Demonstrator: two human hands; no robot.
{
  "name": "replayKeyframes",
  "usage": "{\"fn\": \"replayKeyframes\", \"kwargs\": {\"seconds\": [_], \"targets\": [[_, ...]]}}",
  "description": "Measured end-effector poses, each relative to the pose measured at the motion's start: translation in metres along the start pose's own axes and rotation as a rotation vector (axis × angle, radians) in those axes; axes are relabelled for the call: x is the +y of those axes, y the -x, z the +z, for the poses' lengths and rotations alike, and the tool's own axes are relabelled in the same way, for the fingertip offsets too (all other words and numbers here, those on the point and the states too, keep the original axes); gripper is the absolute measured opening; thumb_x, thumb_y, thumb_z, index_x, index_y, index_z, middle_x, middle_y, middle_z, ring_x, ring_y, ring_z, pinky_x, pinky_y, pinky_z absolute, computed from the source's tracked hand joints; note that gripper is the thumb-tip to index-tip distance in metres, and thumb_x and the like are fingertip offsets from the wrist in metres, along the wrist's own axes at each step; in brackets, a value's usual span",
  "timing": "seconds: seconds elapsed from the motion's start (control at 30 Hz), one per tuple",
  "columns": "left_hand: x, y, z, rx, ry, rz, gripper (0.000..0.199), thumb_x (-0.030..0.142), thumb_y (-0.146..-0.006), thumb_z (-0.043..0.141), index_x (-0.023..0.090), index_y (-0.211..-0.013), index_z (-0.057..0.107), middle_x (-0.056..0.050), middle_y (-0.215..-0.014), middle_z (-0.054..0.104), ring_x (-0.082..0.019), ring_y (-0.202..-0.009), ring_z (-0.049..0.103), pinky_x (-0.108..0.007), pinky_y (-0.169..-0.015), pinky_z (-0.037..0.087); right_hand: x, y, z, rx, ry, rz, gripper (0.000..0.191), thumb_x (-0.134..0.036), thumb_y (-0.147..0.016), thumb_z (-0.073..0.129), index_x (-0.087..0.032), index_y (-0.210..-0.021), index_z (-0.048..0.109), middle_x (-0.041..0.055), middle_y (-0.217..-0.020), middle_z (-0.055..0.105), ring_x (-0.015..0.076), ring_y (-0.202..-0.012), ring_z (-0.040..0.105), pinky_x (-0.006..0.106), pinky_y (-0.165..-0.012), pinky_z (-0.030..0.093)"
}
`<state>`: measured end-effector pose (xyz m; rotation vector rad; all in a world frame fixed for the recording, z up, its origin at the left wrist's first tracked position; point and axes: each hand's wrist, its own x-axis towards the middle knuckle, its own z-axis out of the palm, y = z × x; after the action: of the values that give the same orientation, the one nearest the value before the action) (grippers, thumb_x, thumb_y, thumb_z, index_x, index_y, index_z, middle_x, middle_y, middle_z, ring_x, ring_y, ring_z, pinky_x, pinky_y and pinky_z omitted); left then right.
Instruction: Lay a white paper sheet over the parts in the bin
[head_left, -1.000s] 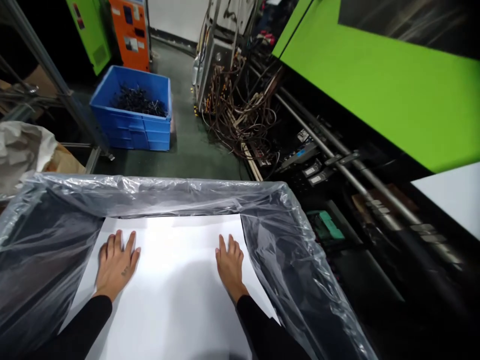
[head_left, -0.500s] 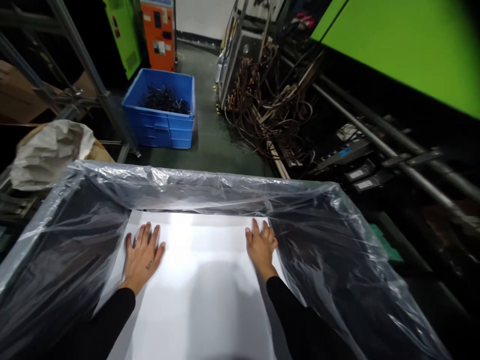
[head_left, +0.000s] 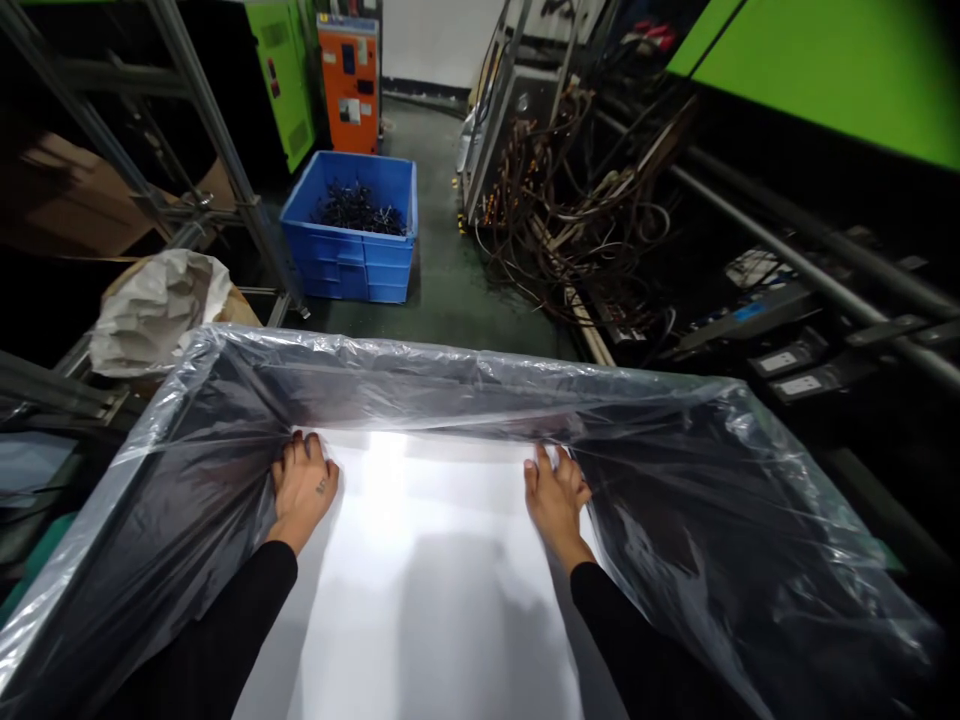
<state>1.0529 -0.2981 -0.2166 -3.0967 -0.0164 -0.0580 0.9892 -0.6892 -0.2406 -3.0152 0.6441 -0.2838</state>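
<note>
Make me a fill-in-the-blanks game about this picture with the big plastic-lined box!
1. Both hands, the left hand and the right hand, press flat on a ____ sheet inside the box.
2. The box is lined with clear ____.
3. The crate on the floor is coloured ____.
4. The person's sleeves are ____.

Missing words: white; plastic; blue; black

- The fingertips of the left hand [head_left: 304,485] and right hand [head_left: 556,494] are disappearing under the clear plastic liner [head_left: 450,385].
- The white sheet [head_left: 431,580] is running off the bottom edge.
- The dark pieces in the blue crate [head_left: 352,225] are showing too small to identify.
</note>
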Motion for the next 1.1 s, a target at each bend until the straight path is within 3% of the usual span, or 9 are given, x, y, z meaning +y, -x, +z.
{"fn": "replayKeyframes", "kwargs": {"seconds": [0.13, 0.23, 0.37, 0.47, 0.53, 0.7, 0.87, 1.0, 1.1], "targets": [[-0.002, 0.003, -0.012, -0.093, -0.070, 0.030, 0.045, 0.030, -0.092, 0.056, 0.015, -0.133, 0.047, -0.015, -0.143, 0.047, -0.030, -0.126, 0.050, -0.049, -0.097, 0.050, -0.040, 0.032, -0.017, 0.034, -0.073, 0.026, 0.044, -0.023, -0.098, 0.030, -0.011, -0.135, 0.051, 0.0235, -0.142, 0.039, 0.0405, -0.128, 0.032, 0.062, -0.100, 0.028], [-0.005, 0.012, -0.036, -0.218, -0.164, 0.166, 0.037, 0.026, -0.090, 0.060, 0.014, -0.125, 0.055, -0.014, -0.136, 0.055, -0.028, -0.122, 0.056, -0.048, -0.096, 0.052, -0.105, 0.074, -0.033, -0.059, -0.213, -0.176, 0.042, -0.009, -0.091, 0.037, -0.017, -0.125, 0.061, 0.0139, -0.133, 0.053, 0.0312, -0.126, 0.040, 0.050, -0.104, 0.031], [-0.017, 0.017, -0.097, -0.368, -0.334, 0.482, 0.026, 0.024, -0.090, 0.061, 0.012, -0.114, 0.064, -0.011, -0.118, 0.069, -0.025, -0.115, 0.063, -0.050, -0.098, 0.051, -0.219, 0.106, -0.050, -0.163, -0.399, -0.455, 0.053, -0.010, -0.088, 0.048, -0.029, -0.137, 0.050, 0.0029, -0.146, 0.046, 0.0252, -0.135, 0.034, 0.043, -0.109, 0.029], [-0.047, 0.008, -0.150, -0.398, -0.443, 0.703, 0.040, 0.027, -0.088, 0.064, 0.017, -0.126, 0.060, -0.013, -0.138, 0.059, -0.030, -0.139, 0.042, -0.060, -0.116, 0.027, -0.292, 0.101, -0.052, -0.163, -0.478, -0.498, 0.048, -0.021, -0.093, 0.050, -0.027, -0.141, 0.046, 0.0060, -0.149, 0.042, 0.0281, -0.137, 0.033, 0.047, -0.110, 0.030], [-0.072, 0.001, -0.177, -0.401, -0.497, 0.765, 0.043, 0.029, -0.084, 0.068, 0.012, -0.122, 0.065, -0.018, -0.141, 0.055, -0.035, -0.141, 0.037, -0.060, -0.120, 0.017, -0.323, 0.094, -0.045, -0.159, -0.509, -0.515, 0.042, -0.025, -0.097, 0.048, -0.027, -0.139, 0.048, 0.0068, -0.148, 0.044, 0.0285, -0.135, 0.036, 0.049, -0.110, 0.030], [-0.116, -0.002, -0.203, -0.346, -0.461, 0.875, 0.050, 0.032, -0.084, 0.058, 0.003, -0.124, 0.062, -0.023, -0.141, 0.049, -0.040, -0.138, 0.040, -0.057, -0.122, 0.017, -0.344, 0.094, -0.024, -0.174, -0.532, -0.520, 0.044, -0.031, -0.101, 0.043, -0.029, -0.144, 0.041, 0.0076, -0.153, 0.037, 0.0307, -0.136, 0.034, 0.053, -0.110, 0.028], [-0.133, 0.000, -0.206, -0.173, -0.320, 0.947, 0.050, 0.032, -0.083, 0.054, 0.004, -0.123, 0.064, -0.023, -0.141, 0.049, -0.038, -0.139, 0.039, -0.052, -0.123, -0.003, -0.338, 0.099, -0.020, -0.209, -0.519, -0.529, 0.048, -0.032, -0.101, 0.040, -0.033, -0.149, 0.032, 0.0049, -0.157, 0.029, 0.0308, -0.140, 0.026, 0.056, -0.112, 0.024], [-0.139, -0.008, -0.221, 0.021, -0.165, 0.961, 0.040, 0.037, -0.084, 0.053, 0.019, -0.114, 0.072, -0.014, -0.131, 0.065, -0.031, -0.133, 0.049, -0.051, -0.122, 0.014, -0.341, 0.100, -0.023, -0.224, -0.506, -0.508, 0.049, -0.031, -0.101, 0.040, -0.032, -0.149, 0.032, 0.0068, -0.157, 0.029, 0.0319, -0.140, 0.026, 0.056, -0.110, 0.025], [-0.131, -0.019, -0.246, 0.028, -0.115, 0.962, 0.043, 0.037, -0.087, 0.050, 0.028, -0.127, 0.063, -0.008, -0.142, 0.057, -0.029, -0.137, 0.044, -0.049, -0.113, 0.037, -0.343, 0.098, -0.023, -0.220, -0.509, -0.493, 0.050, -0.031, -0.098, 0.046, -0.030, -0.147, 0.036, 0.0080, -0.156, 0.030, 0.0325, -0.140, 0.026, 0.055, -0.110, 0.026]]}}
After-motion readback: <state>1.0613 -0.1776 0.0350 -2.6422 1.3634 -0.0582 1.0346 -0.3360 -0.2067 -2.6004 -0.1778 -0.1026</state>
